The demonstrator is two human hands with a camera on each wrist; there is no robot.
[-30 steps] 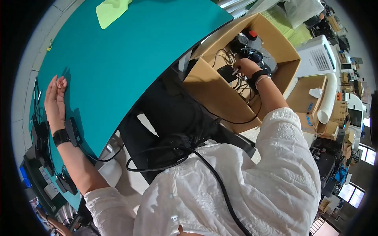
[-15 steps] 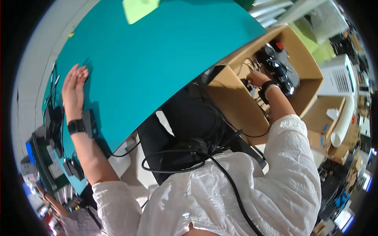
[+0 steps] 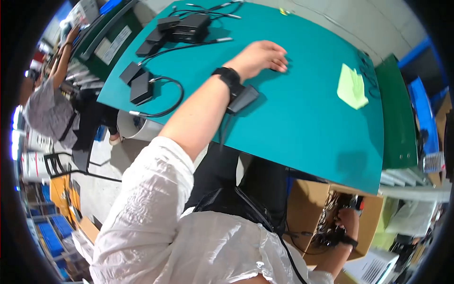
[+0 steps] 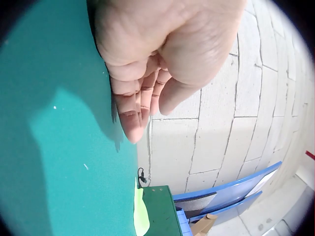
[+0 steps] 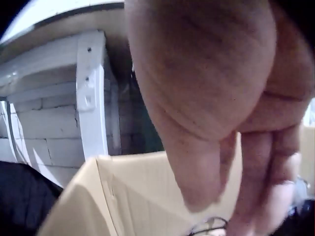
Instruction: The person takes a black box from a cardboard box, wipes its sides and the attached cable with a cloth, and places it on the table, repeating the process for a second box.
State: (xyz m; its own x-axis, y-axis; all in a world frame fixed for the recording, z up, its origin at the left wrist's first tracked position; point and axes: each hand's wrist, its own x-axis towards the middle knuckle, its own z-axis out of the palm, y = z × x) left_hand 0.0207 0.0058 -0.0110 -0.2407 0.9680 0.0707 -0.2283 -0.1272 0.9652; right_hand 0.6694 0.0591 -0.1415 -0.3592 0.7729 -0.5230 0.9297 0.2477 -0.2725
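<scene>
The empty left hand (image 3: 259,59) lies loose on the worktop (image 3: 307,118), maybe for balance; the right hand (image 3: 348,220) is inside the box (image 3: 306,203) (can't tell its grip).

Dark cables (image 3: 325,217) lie tangled inside an open cardboard box (image 3: 302,204).

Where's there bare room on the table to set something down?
The widest bare patch on the table lies between the left hand and the yellow-green sheet, reaching down to the near edge. It's crowded at the table's left end, with black boxes and cables, and inside the cardboard box, where the right hand is.
</scene>
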